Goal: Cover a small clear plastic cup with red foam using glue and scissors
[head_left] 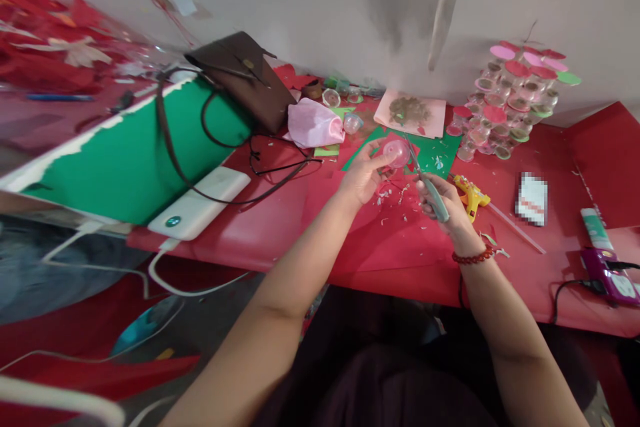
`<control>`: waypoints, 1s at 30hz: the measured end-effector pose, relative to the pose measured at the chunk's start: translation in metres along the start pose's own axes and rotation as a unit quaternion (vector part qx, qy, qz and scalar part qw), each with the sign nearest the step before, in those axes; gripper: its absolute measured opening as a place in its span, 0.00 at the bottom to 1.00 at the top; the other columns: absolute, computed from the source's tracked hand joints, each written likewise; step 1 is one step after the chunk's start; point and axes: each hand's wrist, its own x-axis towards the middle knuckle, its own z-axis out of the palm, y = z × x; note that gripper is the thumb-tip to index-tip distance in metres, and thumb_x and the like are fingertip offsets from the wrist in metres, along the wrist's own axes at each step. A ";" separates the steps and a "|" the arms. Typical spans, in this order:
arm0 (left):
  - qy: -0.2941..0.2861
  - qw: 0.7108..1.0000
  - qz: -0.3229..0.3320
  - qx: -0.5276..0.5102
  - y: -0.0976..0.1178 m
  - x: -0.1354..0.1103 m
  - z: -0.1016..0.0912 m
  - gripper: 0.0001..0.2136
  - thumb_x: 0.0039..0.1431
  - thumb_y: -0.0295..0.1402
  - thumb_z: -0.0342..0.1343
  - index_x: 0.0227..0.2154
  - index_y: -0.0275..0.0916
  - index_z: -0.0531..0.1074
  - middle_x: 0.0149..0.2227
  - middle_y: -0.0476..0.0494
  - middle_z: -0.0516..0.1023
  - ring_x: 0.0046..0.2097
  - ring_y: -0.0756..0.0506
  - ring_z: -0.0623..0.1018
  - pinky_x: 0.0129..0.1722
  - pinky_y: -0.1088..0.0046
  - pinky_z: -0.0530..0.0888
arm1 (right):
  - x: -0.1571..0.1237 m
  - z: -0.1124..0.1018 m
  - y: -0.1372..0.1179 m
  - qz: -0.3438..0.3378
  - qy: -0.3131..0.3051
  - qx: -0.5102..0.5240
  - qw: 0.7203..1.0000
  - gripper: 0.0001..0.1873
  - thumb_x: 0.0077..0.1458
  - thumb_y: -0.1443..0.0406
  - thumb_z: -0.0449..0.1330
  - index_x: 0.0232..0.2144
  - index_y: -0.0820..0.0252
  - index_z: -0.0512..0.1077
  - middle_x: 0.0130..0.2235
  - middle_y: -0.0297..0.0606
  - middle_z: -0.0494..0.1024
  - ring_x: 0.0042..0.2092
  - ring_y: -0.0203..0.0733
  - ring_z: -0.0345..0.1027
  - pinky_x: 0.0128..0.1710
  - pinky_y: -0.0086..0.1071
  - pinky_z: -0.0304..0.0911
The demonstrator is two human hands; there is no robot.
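Observation:
In my left hand (361, 180) is a small clear plastic cup (396, 152), pinched between thumb and fingers and looking pink over the red paper behind it. My right hand (445, 203) is closed around scissors (434, 197) with a grey-green handle. Their thin metal blades point away from me and lie at the cup's right edge; whether they touch it I cannot tell. Below both hands, a red paper sheet (360, 240) carries small pale scraps. A green sheet (450, 150) lies just beyond the cup.
A yellow glue gun (469, 195) with a long glue stick lies beside my right hand. Stacked clear cups with coloured discs (517, 97) stand at back right. Leftward are a brown bag (245, 80), glasses (280, 167) and a white power bank (200, 203). A purple power strip (607, 273) sits far right.

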 end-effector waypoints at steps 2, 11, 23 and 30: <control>0.003 1.000 0.000 -0.006 0.000 0.001 -0.001 0.24 0.41 0.30 0.76 0.41 0.43 0.72 0.38 0.53 0.80 0.36 0.50 0.79 0.38 0.71 0.73 | 0.000 0.000 0.001 0.005 0.002 -0.003 1.000 0.31 0.36 0.48 0.77 0.37 0.57 0.72 0.20 0.20 0.63 0.18 0.25 0.51 0.18 0.25 0.42; 0.009 1.000 0.005 -0.002 0.001 0.002 -0.003 0.21 0.43 0.30 0.75 0.40 0.45 0.73 0.39 0.52 0.80 0.37 0.49 0.78 0.38 0.72 0.73 | 0.003 -0.003 0.007 0.009 0.007 -0.001 1.000 0.32 0.36 0.47 0.77 0.39 0.57 0.73 0.20 0.20 0.63 0.18 0.26 0.53 0.17 0.25 0.43; 0.023 1.000 0.020 -0.007 0.001 0.006 -0.007 0.21 0.42 0.31 0.75 0.38 0.43 0.72 0.37 0.52 0.81 0.39 0.49 0.78 0.40 0.71 0.72 | 0.001 -0.002 0.006 0.007 0.007 -0.022 1.000 0.34 0.37 0.45 0.77 0.40 0.59 0.75 0.19 0.21 0.63 0.18 0.26 0.54 0.16 0.25 0.42; 0.029 0.999 0.019 -0.005 0.001 0.009 -0.009 0.21 0.41 0.32 0.75 0.38 0.43 0.72 0.36 0.53 0.80 0.38 0.50 0.78 0.40 0.72 0.72 | 0.002 -0.003 0.008 0.006 0.004 -0.027 1.000 0.32 0.39 0.45 0.76 0.38 0.60 0.76 0.20 0.21 0.63 0.18 0.26 0.53 0.16 0.25 0.45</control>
